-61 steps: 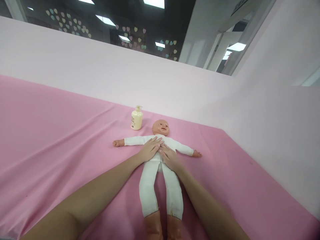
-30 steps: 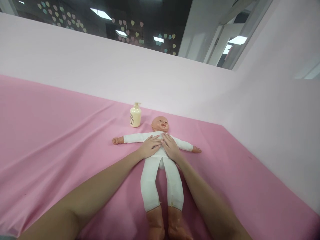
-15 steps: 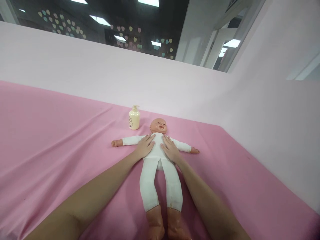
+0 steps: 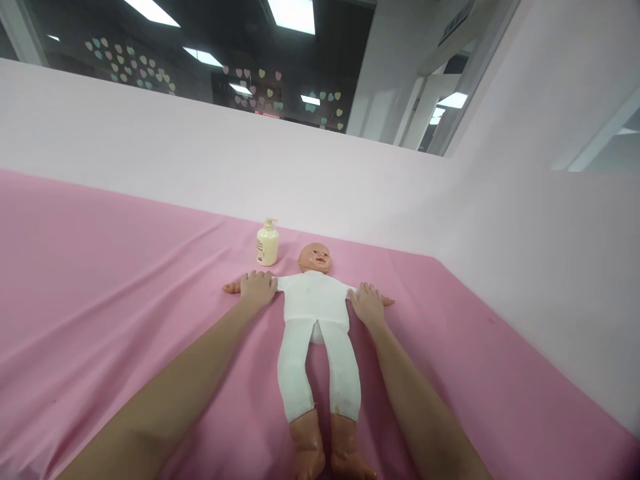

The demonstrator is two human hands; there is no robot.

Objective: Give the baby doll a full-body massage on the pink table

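Note:
A baby doll [image 4: 316, 300] in a white suit lies on its back on the pink sheet, its head away from me and its arms stretched out sideways. My left hand [image 4: 258, 288] is closed over the doll's arm on the left side, fingers curled over the sleeve. On the right side, my right hand [image 4: 369, 304] wraps over the other arm near the wrist. The doll's small hands stick out past both of mine. Its legs point towards me, with bare brown feet.
A pale yellow pump bottle [image 4: 267, 244] stands on the pink sheet [image 4: 125, 267], left of the doll's head. Behind rises a white wall [image 4: 200, 153] with a dark window above it. Another white wall stands on the right.
Both hands have moved outward from the doll's chest to its arms, the left one leftward and the right one rightward. The view has tilted slightly up.

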